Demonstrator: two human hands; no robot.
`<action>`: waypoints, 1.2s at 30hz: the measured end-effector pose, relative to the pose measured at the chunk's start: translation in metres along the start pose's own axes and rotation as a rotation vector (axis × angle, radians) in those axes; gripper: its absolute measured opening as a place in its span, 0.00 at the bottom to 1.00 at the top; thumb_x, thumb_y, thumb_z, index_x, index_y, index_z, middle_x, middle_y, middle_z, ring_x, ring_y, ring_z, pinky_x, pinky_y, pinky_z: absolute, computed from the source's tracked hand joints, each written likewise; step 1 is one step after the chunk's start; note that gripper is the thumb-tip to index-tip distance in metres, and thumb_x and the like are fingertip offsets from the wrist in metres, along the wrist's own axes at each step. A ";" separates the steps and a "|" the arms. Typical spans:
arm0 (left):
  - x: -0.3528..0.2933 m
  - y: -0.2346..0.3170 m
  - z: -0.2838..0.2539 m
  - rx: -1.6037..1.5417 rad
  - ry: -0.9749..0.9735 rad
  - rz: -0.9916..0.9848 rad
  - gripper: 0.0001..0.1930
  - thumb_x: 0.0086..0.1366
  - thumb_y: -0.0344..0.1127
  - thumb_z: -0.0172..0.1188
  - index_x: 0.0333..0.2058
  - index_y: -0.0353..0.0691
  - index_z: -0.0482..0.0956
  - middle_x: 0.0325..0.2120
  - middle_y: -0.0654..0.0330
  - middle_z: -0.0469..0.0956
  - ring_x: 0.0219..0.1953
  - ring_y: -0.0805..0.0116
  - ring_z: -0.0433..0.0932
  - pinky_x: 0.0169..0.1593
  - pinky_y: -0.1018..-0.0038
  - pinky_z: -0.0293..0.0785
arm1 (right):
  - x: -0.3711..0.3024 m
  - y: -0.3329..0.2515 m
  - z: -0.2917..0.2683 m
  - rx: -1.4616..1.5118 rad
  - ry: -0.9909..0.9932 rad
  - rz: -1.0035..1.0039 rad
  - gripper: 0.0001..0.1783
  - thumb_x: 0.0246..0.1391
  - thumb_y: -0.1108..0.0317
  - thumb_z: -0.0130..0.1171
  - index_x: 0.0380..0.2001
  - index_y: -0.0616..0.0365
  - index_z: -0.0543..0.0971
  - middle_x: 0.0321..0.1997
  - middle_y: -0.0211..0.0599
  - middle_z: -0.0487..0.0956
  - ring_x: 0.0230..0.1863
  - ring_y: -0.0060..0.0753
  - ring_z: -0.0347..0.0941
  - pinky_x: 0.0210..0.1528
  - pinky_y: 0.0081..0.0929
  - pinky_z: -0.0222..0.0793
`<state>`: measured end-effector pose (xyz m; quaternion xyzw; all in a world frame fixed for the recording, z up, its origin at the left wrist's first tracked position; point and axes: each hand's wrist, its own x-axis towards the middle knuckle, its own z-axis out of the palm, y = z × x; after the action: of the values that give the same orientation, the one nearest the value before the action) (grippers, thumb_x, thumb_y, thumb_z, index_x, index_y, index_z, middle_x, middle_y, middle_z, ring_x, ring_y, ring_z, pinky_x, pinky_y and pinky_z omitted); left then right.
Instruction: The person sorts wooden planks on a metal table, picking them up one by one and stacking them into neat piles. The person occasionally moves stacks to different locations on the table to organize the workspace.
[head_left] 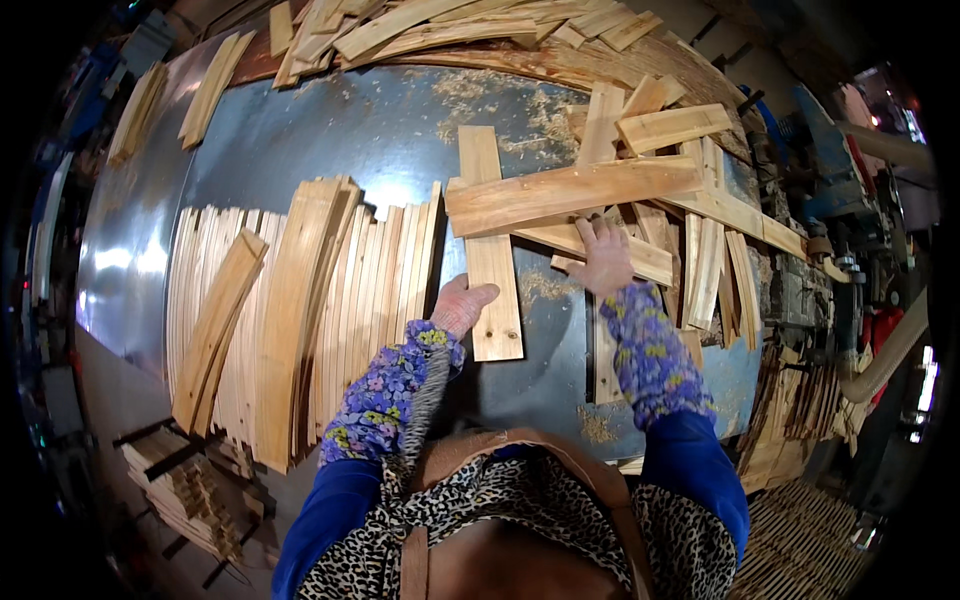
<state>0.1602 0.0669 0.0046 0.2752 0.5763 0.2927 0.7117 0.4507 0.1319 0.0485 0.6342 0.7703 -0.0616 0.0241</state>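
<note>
My left hand (463,306) is closed on the left edge of a short pale wooden board (494,325), its thumb over the top face. Two dark knots mark the near end of that board. Across its upper part lies a browner plank (575,194), slanting up to the right. My right hand (604,258) rests with fingers spread on another plank (645,260) just below the brown one. Floral sleeve covers reach down to both wrists. The fingers of my left hand are partly hidden beside the board.
Left of my hands, a row of slats (390,265) stands packed on the metal table (300,125), with longer planks (300,290) on top. A loose heap of boards (680,125) covers the right side. More boards (440,35) pile up at the back. Machinery (835,170) stands at right.
</note>
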 end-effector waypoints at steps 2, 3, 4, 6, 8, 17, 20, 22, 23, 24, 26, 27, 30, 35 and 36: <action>-0.020 -0.004 0.003 0.082 0.074 0.027 0.26 0.67 0.38 0.69 0.57 0.26 0.78 0.47 0.47 0.87 0.47 0.58 0.87 0.54 0.63 0.83 | 0.027 0.019 -0.002 -0.068 -0.133 0.006 0.43 0.58 0.48 0.70 0.74 0.48 0.71 0.68 0.53 0.77 0.70 0.56 0.71 0.72 0.53 0.66; -0.029 -0.009 0.003 0.129 0.098 0.061 0.25 0.66 0.37 0.70 0.56 0.26 0.79 0.46 0.49 0.87 0.46 0.60 0.87 0.53 0.64 0.82 | 0.040 0.032 0.004 -0.061 -0.178 0.027 0.40 0.59 0.47 0.69 0.72 0.48 0.73 0.66 0.51 0.79 0.68 0.54 0.75 0.69 0.51 0.69; -0.039 -0.017 0.004 0.171 0.119 0.092 0.24 0.66 0.37 0.71 0.55 0.26 0.79 0.45 0.50 0.87 0.45 0.62 0.86 0.53 0.65 0.82 | 0.042 0.037 0.008 -0.060 -0.228 0.047 0.38 0.60 0.47 0.68 0.70 0.49 0.76 0.64 0.49 0.82 0.66 0.53 0.78 0.66 0.49 0.72; -0.075 -0.031 0.000 0.340 0.274 0.110 0.25 0.65 0.40 0.69 0.53 0.27 0.79 0.44 0.46 0.87 0.45 0.54 0.86 0.53 0.62 0.80 | 0.035 0.018 -0.027 0.174 -0.251 0.053 0.35 0.60 0.46 0.66 0.65 0.54 0.80 0.58 0.50 0.85 0.60 0.52 0.82 0.62 0.45 0.76; -0.106 -0.043 -0.004 0.516 0.383 0.127 0.24 0.64 0.41 0.68 0.52 0.27 0.79 0.46 0.42 0.86 0.48 0.48 0.85 0.55 0.58 0.80 | 0.014 0.010 -0.053 0.382 -0.278 0.088 0.33 0.60 0.46 0.66 0.61 0.58 0.83 0.53 0.53 0.87 0.56 0.52 0.84 0.61 0.43 0.77; -0.232 -0.134 -0.040 1.293 0.888 0.520 0.33 0.53 0.32 0.73 0.59 0.40 0.76 0.59 0.42 0.70 0.61 0.39 0.72 0.65 0.48 0.70 | -0.158 0.003 0.028 1.102 -0.342 0.253 0.32 0.65 0.54 0.70 0.64 0.65 0.80 0.54 0.45 0.88 0.56 0.37 0.82 0.63 0.35 0.75; -0.239 -0.122 -0.042 1.227 0.706 0.886 0.28 0.53 0.33 0.72 0.55 0.38 0.80 0.57 0.39 0.74 0.58 0.37 0.76 0.60 0.46 0.76 | -0.206 0.000 0.044 1.169 -0.353 0.283 0.30 0.66 0.56 0.70 0.64 0.65 0.80 0.54 0.44 0.88 0.57 0.34 0.81 0.62 0.32 0.75; -0.231 -0.066 -0.018 0.961 0.529 1.395 0.21 0.52 0.32 0.70 0.48 0.37 0.85 0.51 0.42 0.81 0.54 0.41 0.82 0.55 0.50 0.82 | -0.227 0.003 0.077 1.276 -0.368 0.285 0.30 0.67 0.57 0.71 0.64 0.65 0.79 0.54 0.43 0.87 0.56 0.32 0.81 0.62 0.31 0.75; -0.240 -0.020 0.009 1.025 0.294 1.447 0.22 0.51 0.32 0.68 0.47 0.39 0.86 0.49 0.50 0.85 0.52 0.50 0.84 0.56 0.54 0.83 | -0.235 0.008 0.090 1.216 -0.385 0.275 0.29 0.67 0.59 0.71 0.64 0.64 0.80 0.54 0.41 0.87 0.56 0.31 0.81 0.62 0.32 0.75; -0.241 0.017 0.033 1.025 0.155 1.592 0.23 0.50 0.32 0.67 0.49 0.40 0.86 0.49 0.56 0.85 0.52 0.54 0.85 0.57 0.57 0.83 | -0.244 0.005 0.093 1.361 -0.384 0.272 0.29 0.67 0.59 0.71 0.64 0.64 0.80 0.54 0.41 0.87 0.56 0.31 0.81 0.62 0.31 0.75; -0.208 0.013 0.080 1.173 0.230 1.429 0.29 0.51 0.35 0.69 0.55 0.42 0.83 0.55 0.55 0.83 0.60 0.55 0.80 0.64 0.54 0.79 | -0.251 -0.018 0.085 1.651 -0.380 0.244 0.29 0.67 0.58 0.71 0.64 0.64 0.80 0.54 0.41 0.87 0.56 0.31 0.81 0.61 0.31 0.75; -0.193 0.019 0.085 1.309 0.229 1.260 0.31 0.52 0.35 0.69 0.58 0.42 0.81 0.59 0.54 0.80 0.62 0.53 0.79 0.66 0.54 0.76 | -0.254 -0.020 0.084 1.540 -0.395 0.234 0.29 0.67 0.58 0.71 0.64 0.64 0.80 0.54 0.42 0.87 0.56 0.30 0.81 0.61 0.30 0.75; -0.160 0.050 0.083 1.704 0.078 0.769 0.34 0.56 0.35 0.69 0.63 0.42 0.75 0.67 0.50 0.73 0.65 0.49 0.76 0.69 0.53 0.72 | -0.267 -0.015 0.085 1.282 -0.417 0.243 0.29 0.66 0.58 0.71 0.63 0.64 0.80 0.55 0.44 0.88 0.56 0.30 0.81 0.62 0.29 0.74; -0.141 -0.001 0.056 1.522 0.083 0.631 0.37 0.57 0.35 0.70 0.67 0.43 0.71 0.65 0.47 0.70 0.64 0.43 0.75 0.65 0.50 0.73 | -0.288 -0.010 0.117 0.963 -0.415 0.286 0.32 0.66 0.51 0.68 0.63 0.65 0.80 0.60 0.51 0.86 0.62 0.46 0.82 0.65 0.37 0.74; -0.149 -0.011 0.052 1.487 0.108 0.599 0.38 0.55 0.35 0.71 0.67 0.43 0.71 0.63 0.46 0.71 0.64 0.43 0.75 0.64 0.49 0.75 | -0.292 -0.006 0.123 0.853 -0.408 0.284 0.33 0.66 0.50 0.67 0.63 0.66 0.80 0.61 0.53 0.86 0.64 0.49 0.82 0.66 0.38 0.74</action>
<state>0.1878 -0.0525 0.1046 0.8055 0.5558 0.0235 0.2043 0.4968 -0.1691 -0.0390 0.6615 0.5619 -0.4904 -0.0793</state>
